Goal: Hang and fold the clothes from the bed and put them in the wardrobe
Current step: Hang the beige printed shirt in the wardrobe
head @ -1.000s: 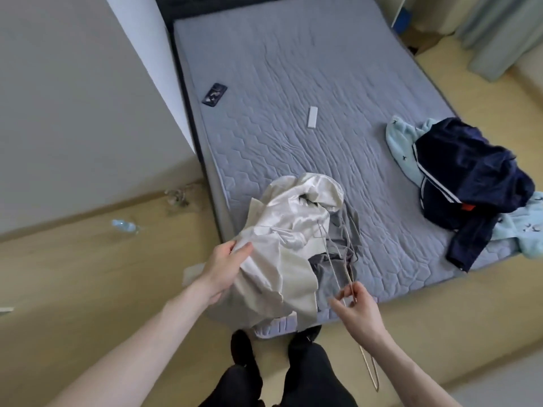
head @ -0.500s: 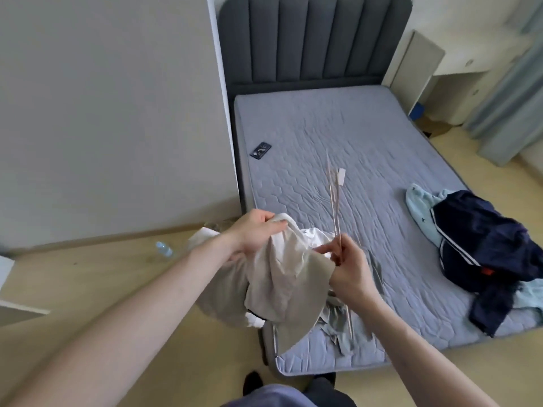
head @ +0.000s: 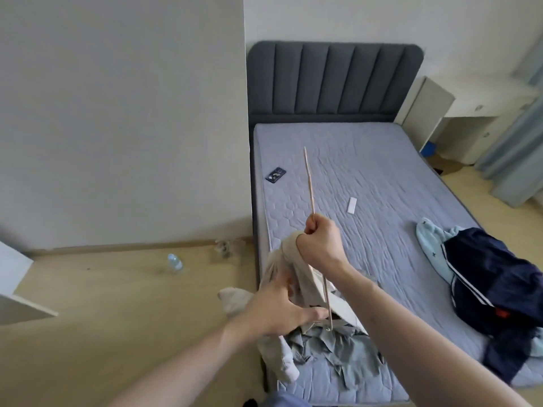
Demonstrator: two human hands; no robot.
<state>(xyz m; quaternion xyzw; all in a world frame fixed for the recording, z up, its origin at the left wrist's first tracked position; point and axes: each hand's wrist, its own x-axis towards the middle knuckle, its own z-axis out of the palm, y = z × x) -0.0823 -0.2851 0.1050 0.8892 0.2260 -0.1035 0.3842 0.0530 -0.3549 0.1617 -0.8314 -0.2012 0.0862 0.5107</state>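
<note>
My right hand (head: pixel 321 245) grips a thin wooden hanger (head: pixel 310 186) that stands nearly upright, its lower end reaching down into a beige garment (head: pixel 289 254). The garment hangs bunched from that hand over the bed's near left corner. My left hand (head: pixel 282 311) is lower, blurred, its fingers spread against the beige cloth. A grey-green shirt (head: pixel 346 356) lies crumpled on the mattress (head: pixel 367 171) below. A dark navy garment (head: pixel 496 292) lies piled on a light blue one (head: pixel 430 239) at the bed's right edge.
A phone (head: pixel 275 175) and a small white remote (head: pixel 351 205) lie on the mattress. A plastic bottle (head: pixel 174 262) lies on the wooden floor by the wall. A white cabinet edge (head: pixel 17 295) juts in at left. A white desk (head: pixel 482 113) stands behind the bed.
The hanger has gone from hanging below my right hand to standing upright in its fist. The beige garment has been lifted off the bed; my left hand has dropped from its top to lower on the cloth.
</note>
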